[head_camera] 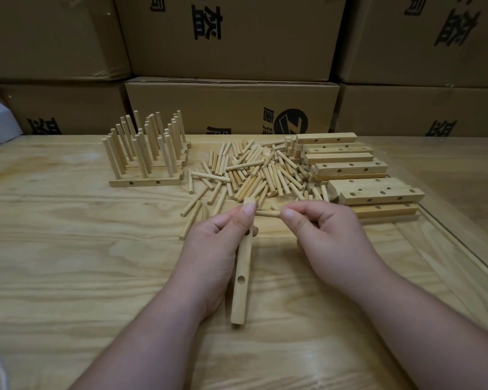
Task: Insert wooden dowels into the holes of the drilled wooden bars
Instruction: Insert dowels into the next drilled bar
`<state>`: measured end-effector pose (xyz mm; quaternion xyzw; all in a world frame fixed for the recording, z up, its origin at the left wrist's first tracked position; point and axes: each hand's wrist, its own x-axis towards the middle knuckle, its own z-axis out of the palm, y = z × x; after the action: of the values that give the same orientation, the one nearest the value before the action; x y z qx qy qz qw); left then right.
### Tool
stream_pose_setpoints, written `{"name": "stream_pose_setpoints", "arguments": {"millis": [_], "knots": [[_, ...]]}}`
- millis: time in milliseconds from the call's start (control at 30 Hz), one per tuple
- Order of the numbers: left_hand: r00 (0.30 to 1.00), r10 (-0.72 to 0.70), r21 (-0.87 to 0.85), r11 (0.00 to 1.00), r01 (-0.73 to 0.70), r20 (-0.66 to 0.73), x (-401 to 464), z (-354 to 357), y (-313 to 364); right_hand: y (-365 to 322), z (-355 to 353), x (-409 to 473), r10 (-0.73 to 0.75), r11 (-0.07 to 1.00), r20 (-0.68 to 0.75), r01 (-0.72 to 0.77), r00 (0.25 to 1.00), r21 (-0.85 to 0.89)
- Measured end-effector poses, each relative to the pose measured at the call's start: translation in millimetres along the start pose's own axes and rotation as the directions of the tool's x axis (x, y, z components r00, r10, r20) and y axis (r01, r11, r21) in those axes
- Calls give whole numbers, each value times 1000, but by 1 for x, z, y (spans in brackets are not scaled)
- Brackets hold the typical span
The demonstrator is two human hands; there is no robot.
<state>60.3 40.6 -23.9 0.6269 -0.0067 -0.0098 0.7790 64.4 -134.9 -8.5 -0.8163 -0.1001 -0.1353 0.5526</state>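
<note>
A: What sits nearest on the table [68,249]?

B: The person's two forearms reach in from the near edge. The left hand [209,249] grips a drilled wooden bar [241,280], fingers curled round its far half, thumb on top; the bar points away from the person, one hole showing on its near half.

A: And the other hand?

B: The right hand [321,232] pinches a dowel [266,213] between thumb and fingertips, lying crosswise, its left end at the bar's far end by the left thumb.

A: Farther back?

B: A loose heap of dowels [254,170] in the middle, a stack of drilled bars [350,167] to its right, and finished bars with upright dowels [147,147] to the left. Cardboard boxes [231,105] stand behind the far edge.
</note>
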Motion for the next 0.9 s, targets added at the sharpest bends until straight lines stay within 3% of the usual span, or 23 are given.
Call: {"name": "stream_pose_setpoints", "arguments": {"millis": [133,233,300,367,467,567,733,900], "knots": [[1000,10,27,1000,-11,27,-2,3,0,3,5,-2,-116,993,-173,120,978,13],[1000,-10,43,999,9,14,0,3,1,9,-1,1,-149,988,-219,156,964,16],[999,-35,12,999,35,-40,2,3,2,14,-9,5,-232,964,-211,194,950,-183],[994,-61,-45,997,57,-94,4,2,4,21,-13,9,-271,871,-123,188,955,-453],[990,-65,-85,995,55,-122,4,2,5,30,-11,13,-101,688,0,69,995,-723],[990,-46,-99,995,33,-136,4,2,4,31,-9,12,13,606,9,-1,1000,-796],[988,-17,-131,991,-3,-152,7,0,0,28,-8,12,-18,645,-56,-31,998,-763],[993,-68,-331,943,31,-100,12,-3,-4,21,-6,9,-150,861,-73,94,986,-500]]}}
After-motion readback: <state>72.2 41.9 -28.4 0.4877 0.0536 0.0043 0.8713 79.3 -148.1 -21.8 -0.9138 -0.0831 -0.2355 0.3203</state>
